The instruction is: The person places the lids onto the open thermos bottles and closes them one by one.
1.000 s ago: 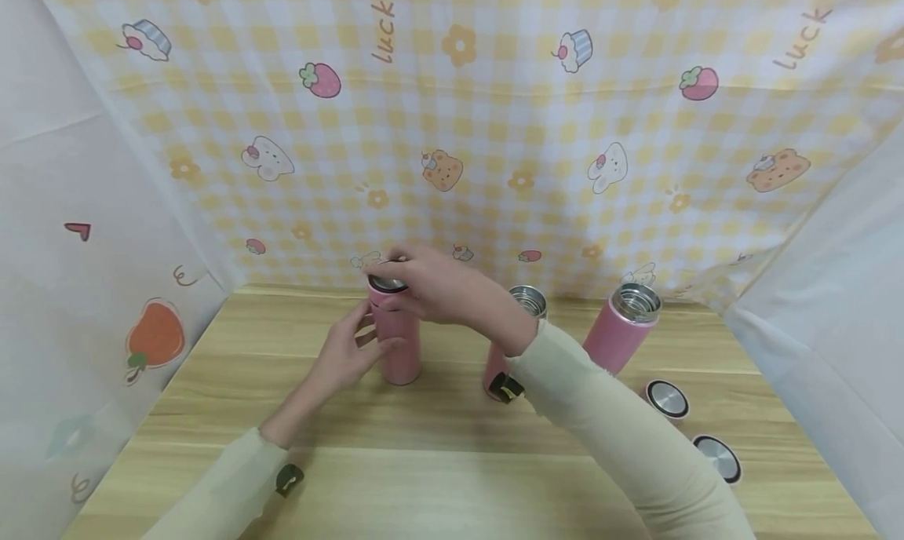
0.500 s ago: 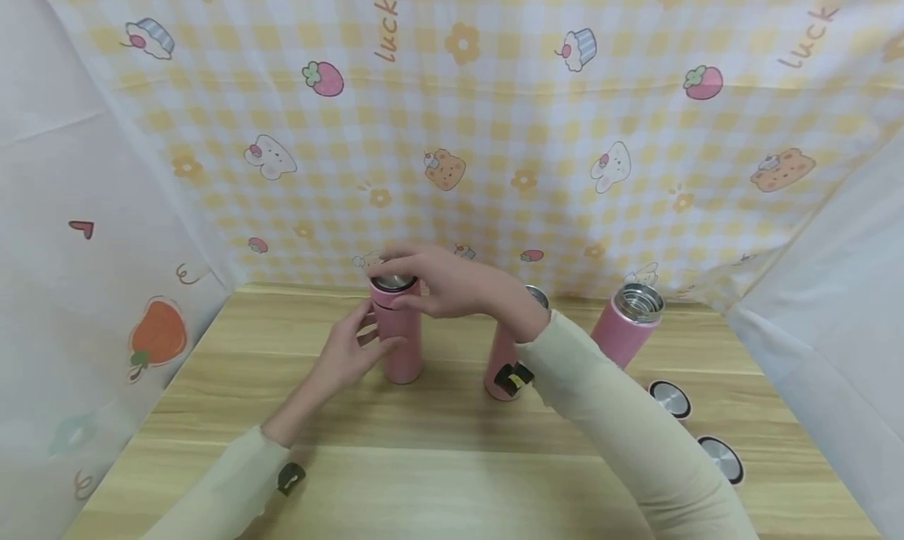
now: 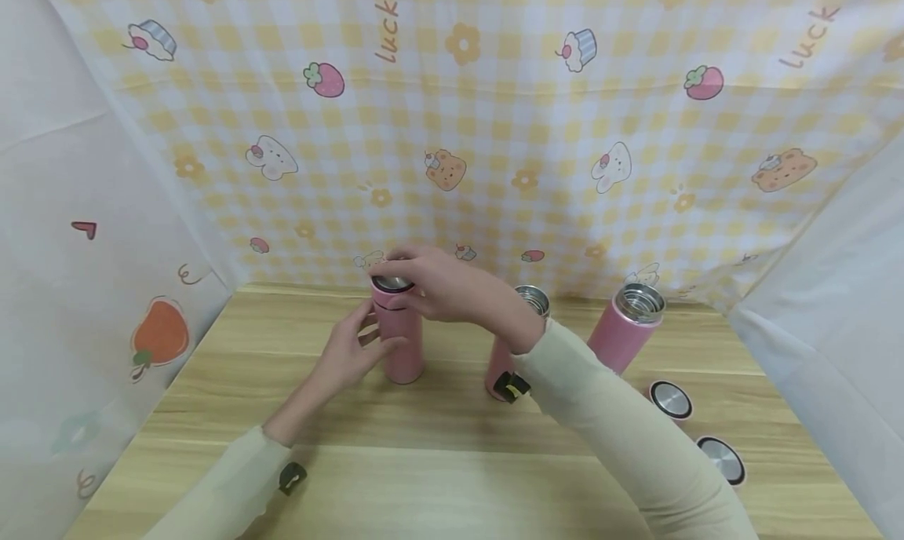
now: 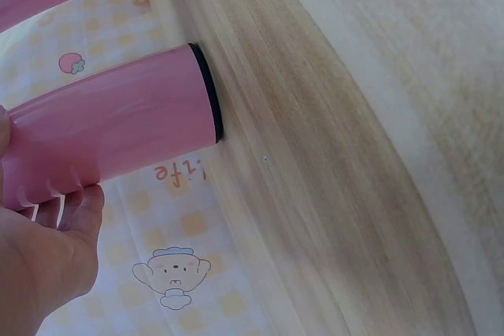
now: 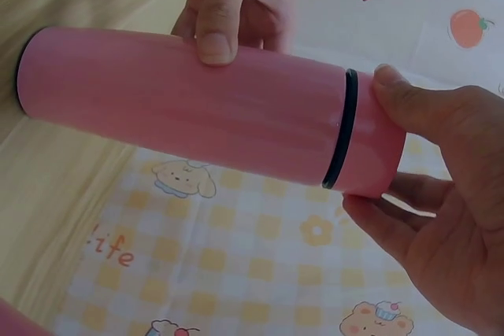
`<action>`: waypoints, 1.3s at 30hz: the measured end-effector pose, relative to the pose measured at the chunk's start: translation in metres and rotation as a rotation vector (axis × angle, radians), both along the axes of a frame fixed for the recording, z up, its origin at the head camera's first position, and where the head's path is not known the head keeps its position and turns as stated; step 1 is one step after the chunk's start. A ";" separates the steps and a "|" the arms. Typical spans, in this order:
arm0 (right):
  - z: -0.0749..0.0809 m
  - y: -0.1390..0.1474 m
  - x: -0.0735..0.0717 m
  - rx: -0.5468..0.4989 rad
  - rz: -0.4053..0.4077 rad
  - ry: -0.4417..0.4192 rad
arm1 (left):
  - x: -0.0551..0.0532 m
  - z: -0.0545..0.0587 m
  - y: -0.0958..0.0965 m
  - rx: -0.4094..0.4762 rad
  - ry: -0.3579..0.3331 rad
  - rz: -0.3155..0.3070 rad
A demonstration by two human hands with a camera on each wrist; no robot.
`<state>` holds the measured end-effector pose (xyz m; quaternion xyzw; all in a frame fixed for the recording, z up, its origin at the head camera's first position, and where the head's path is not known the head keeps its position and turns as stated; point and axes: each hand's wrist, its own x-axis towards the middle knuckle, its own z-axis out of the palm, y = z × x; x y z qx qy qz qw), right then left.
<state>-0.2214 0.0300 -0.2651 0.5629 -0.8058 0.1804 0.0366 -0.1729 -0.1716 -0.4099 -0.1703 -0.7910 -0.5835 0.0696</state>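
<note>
A pink thermos bottle (image 3: pixel 404 355) stands upright on the wooden table, toward its back left. My left hand (image 3: pixel 351 345) grips its body from the left, thumb across the front; in the left wrist view the fingers curl round the pink side. On top sits the bottle's pink lid (image 5: pixel 376 135), with a black ring between lid and body in the right wrist view. My right hand (image 3: pixel 452 287) holds this lid from above, thumb on one side and fingers on the other. Part of the lid's silver top is hidden under that hand.
Two more pink thermos bottles, a middle one (image 3: pixel 500 359) and a right one (image 3: pixel 621 336), stand uncapped, steel mouths showing. Two lids, one farther back (image 3: pixel 671 399) and one nearer (image 3: pixel 722 460), lie at the right. A checked cloth (image 3: pixel 494 132) hangs behind the table.
My right hand loosened and lifted its fingers slightly half a second ago, and now closes round the lid again. The left hand and the bottle stay in place.
</note>
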 end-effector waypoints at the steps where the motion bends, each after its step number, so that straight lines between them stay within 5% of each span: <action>1: 0.000 -0.001 0.001 0.000 -0.011 0.010 | 0.000 0.000 0.000 0.001 -0.001 -0.001; 15: -0.005 -0.004 0.008 -0.023 -0.112 0.161 | 0.000 -0.001 -0.001 0.007 0.014 -0.010; 18: -0.003 -0.004 0.004 -0.014 -0.048 0.139 | 0.000 -0.001 -0.001 0.000 0.020 -0.010; 23: 0.002 0.000 -0.006 0.025 0.100 -0.040 | 0.001 0.000 -0.001 -0.003 0.023 -0.013; 27: 0.005 0.004 -0.010 0.064 0.105 -0.150 | 0.001 0.001 0.000 0.001 0.019 -0.007; 39: 0.003 0.002 -0.003 0.062 0.042 -0.083 | 0.003 0.003 0.002 0.012 0.015 0.003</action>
